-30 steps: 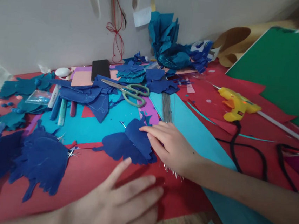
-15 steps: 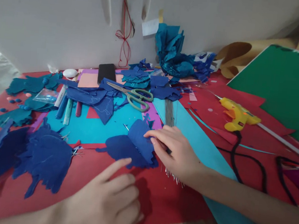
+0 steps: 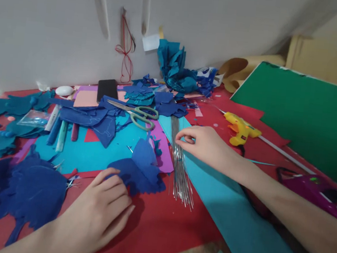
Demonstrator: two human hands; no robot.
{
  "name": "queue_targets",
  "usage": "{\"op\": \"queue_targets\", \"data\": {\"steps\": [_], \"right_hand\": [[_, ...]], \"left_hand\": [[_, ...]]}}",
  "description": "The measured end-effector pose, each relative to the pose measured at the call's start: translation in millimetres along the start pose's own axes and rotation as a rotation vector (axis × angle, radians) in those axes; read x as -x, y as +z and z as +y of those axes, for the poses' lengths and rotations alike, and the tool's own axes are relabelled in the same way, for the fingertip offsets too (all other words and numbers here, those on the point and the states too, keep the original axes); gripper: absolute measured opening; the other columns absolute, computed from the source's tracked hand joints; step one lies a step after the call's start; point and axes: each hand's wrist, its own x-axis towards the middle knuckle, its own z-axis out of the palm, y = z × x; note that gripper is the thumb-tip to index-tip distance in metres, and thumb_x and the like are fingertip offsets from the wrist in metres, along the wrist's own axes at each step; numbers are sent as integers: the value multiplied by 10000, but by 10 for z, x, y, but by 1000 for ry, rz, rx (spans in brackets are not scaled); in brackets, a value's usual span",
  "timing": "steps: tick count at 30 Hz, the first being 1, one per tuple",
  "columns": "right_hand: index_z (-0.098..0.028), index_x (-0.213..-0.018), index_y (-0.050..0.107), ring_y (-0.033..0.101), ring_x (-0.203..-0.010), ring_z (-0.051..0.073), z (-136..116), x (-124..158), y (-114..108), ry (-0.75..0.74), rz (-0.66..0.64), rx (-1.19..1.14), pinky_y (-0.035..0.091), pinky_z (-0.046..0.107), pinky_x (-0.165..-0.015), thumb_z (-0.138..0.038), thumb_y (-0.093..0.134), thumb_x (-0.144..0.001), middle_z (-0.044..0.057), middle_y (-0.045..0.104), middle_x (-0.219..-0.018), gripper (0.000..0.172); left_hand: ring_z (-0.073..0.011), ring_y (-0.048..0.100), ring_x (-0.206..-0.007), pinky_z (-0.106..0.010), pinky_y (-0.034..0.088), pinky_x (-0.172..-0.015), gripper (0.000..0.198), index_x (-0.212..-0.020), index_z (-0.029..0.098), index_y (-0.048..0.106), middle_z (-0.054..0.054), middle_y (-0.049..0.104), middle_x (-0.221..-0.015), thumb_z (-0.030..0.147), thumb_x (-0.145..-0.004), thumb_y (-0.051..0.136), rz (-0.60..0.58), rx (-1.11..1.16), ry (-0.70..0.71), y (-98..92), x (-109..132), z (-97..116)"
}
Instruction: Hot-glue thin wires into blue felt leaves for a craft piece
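A dark blue butterfly-shaped cutout point(image 3: 145, 168) lies on the red table cover, its two halves angled along a middle fold. My left hand point(image 3: 104, 207) rests palm down at its near left edge, with loosely bent fingers apart and holding nothing. Over a bundle of thin silvery wires point(image 3: 181, 179) is my right hand point(image 3: 202, 143), its thumb and fingertips drawn together in a pinch at the bundle's left side. Whether a wire is between those fingertips is too small to tell. More dark blue cutouts point(image 3: 33, 189) with wire ends sticking out lie at the left.
Green-handled scissors point(image 3: 142, 116), markers point(image 3: 62, 136), a black phone point(image 3: 107, 91) and scraps of blue fabric or paper point(image 3: 86, 116) lie behind. A yellow glue gun point(image 3: 240, 127) sits to the right, before a green board point(image 3: 304, 111). A light blue strip point(image 3: 218, 191) runs diagonally under the right arm.
My right hand has left the butterfly cutout and moved right, over the wires. My left hand has drawn back, its pointing finger now lowered. The camera view has turned to the right.
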Motion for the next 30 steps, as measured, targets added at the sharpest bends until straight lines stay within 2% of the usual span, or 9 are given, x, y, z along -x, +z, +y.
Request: {"op": "queue_targets", "data": {"steps": [4, 7, 13, 16, 21, 24, 26, 28, 30], "right_hand": [[-195, -774, 653, 537, -663, 141, 20, -153, -16, 83, -24, 64, 337, 246, -544, -208, 515, -753, 14, 589, -668, 140], [-165, -794, 638, 553, -770, 166, -4, -313, -13, 162, -92, 116, 401, 274, -638, -267, 544, -765, 47, 608, -791, 142], [-149, -1053, 512, 531, -892, 158, -72, -526, 7, 246, -247, 173, 454, 359, -758, -328, 476, -840, 64, 527, -1048, 281], [-154, -1069, 507, 526, -909, 165, -71, -558, 17, 249, -296, 164, 452, 362, -764, -323, 478, -839, 69, 517, -1070, 287], [-158, -1065, 513, 523, -921, 172, -45, -631, 40, 246, -384, 90, 450, 359, -768, -320, 485, -835, 64, 515, -1075, 282], [-146, -1015, 535, 536, -864, 159, -38, -648, 35, 260, -445, -4, 464, 329, -726, -324, 482, -835, 49, 538, -1017, 258], [-124, -900, 553, 537, -712, 111, -24, -629, 10, 278, -474, -98, 464, 260, -610, -319, 492, -829, 22, 557, -865, 216], [-110, -688, 518, 437, -491, 48, 5, -594, -29, 294, -500, -228, 367, 175, -441, -298, 515, -811, -22, 496, -628, 224], [-134, -529, 406, 264, -370, 14, 45, -554, -73, 301, -545, -392, 221, 153, -357, -257, 511, -805, -66, 348, -458, 320]], "left_hand": [[-138, 440, -656, -350, 311, -878, 235, -687, 172, 540, 7, 530, -626, 117, -835, 366, 4, 15, 10, 39, 4, -15], [-136, 437, -650, -353, 311, -874, 232, -684, 172, 534, 9, 519, -618, 117, -834, 365, 9, 16, -3, 38, -1, -28], [-126, 459, -626, -330, 342, -855, 204, -714, 165, 541, 15, 538, -610, 78, -807, 382, -8, -25, 35, -44, -29, 8], [-130, 485, -683, -342, 328, -889, 186, -783, 171, 538, 8, 569, -685, 76, -802, 379, 24, -18, 4, -60, -37, 9], [-157, 499, -924, -397, 244, -997, 173, -922, 185, 505, -30, 579, -931, 114, -809, 394, 65, -10, -107, -51, -55, -25], [-176, 479, -1022, -438, 233, -1018, 202, -989, 168, 481, -63, 569, -1043, 125, -817, 386, 8, -38, -114, -60, -85, -33], [-190, 459, -1078, -466, 244, -1015, 219, -1021, 156, 474, -81, 557, -1104, 135, -826, 377, -45, -53, -113, -68, -105, -30], [-202, 429, -1130, -498, 242, -1013, 240, -1053, 149, 467, -87, 539, -1160, 145, -837, 362, -91, -63, -108, -72, -123, -27], [-212, 400, -1166, -532, 229, -1009, 269, -1092, 141, 452, -88, 523, -1194, 150, -846, 343, -129, -67, -103, -71, -141, -28]]}}
